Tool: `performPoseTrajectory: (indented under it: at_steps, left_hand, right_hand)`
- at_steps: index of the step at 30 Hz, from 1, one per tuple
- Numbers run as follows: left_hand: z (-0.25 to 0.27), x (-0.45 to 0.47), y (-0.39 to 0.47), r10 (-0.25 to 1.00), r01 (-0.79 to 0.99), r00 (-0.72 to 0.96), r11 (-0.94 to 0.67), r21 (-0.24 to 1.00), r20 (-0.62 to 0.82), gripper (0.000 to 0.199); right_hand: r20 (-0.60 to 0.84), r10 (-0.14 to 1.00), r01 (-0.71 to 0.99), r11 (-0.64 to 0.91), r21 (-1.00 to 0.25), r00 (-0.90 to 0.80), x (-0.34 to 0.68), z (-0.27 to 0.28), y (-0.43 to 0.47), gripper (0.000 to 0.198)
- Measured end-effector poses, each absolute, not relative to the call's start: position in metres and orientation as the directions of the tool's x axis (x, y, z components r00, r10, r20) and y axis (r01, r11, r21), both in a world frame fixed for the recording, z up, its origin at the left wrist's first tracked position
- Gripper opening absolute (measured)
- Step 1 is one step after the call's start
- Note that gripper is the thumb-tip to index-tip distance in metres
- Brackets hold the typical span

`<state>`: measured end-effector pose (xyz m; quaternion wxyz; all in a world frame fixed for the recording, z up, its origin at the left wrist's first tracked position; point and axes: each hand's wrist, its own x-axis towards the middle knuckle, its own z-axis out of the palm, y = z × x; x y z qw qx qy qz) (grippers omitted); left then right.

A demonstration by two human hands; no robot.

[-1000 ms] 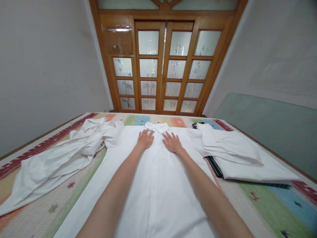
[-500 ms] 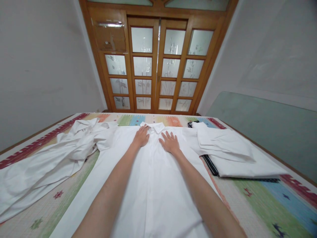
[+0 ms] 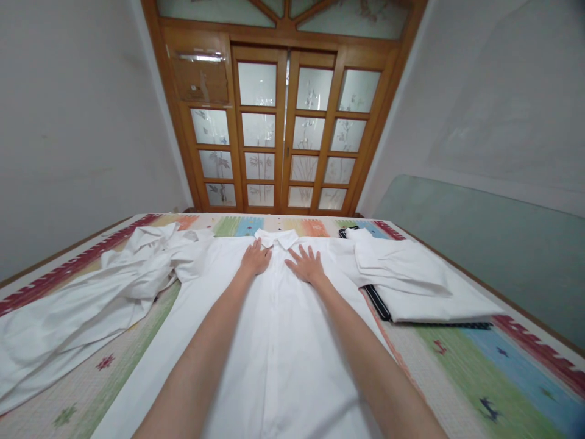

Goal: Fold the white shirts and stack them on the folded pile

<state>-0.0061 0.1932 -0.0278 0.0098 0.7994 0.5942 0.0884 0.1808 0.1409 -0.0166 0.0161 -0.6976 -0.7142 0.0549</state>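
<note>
A white button-front shirt lies spread face up, its collar at the far end. Just below the collar on the left, my left hand rests on the cloth, fingers pointing away from me. My right hand lies flat with spread fingers on the other side of the front placket. Neither hand grips anything. The shirt's right-hand sleeve lies over folded white cloth with dark cloth under it. On the left, a crumpled white garment lies against the shirt's other sleeve side.
Under everything is a patterned, multicoloured cover on a bed-like surface. A pale green board runs along the right side by the wall. Wooden doors with frosted glass panes stand beyond the far edge.
My left hand has slid slightly down and left from the collar onto the shirt front. My right hand still lies flat with its fingers spread. The camera view has tilted up a little.
</note>
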Motion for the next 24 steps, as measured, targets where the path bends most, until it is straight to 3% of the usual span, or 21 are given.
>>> performPoseTrajectory:
  at_steps: [4,12,24]
  left_hand:
    - [-0.025,-0.004,0.186,0.986,0.982,0.140,-0.149,0.114,0.087,0.059]
    - [-0.016,-0.004,0.179,0.997,0.989,0.081,-0.080,0.121,-0.004,0.067]
    - [-0.018,-0.013,0.162,1.000,0.990,0.018,-0.020,0.136,0.023,0.071]
  right_hand:
    - [-0.046,0.999,0.993,-0.024,-0.112,0.019,0.181,-0.017,0.140,0.070]
    - [-0.010,0.941,0.923,-0.332,-0.196,0.337,0.179,-0.021,0.141,0.090]
    - [-0.097,0.987,0.977,-0.144,-0.156,0.130,0.200,-0.017,0.140,0.083]
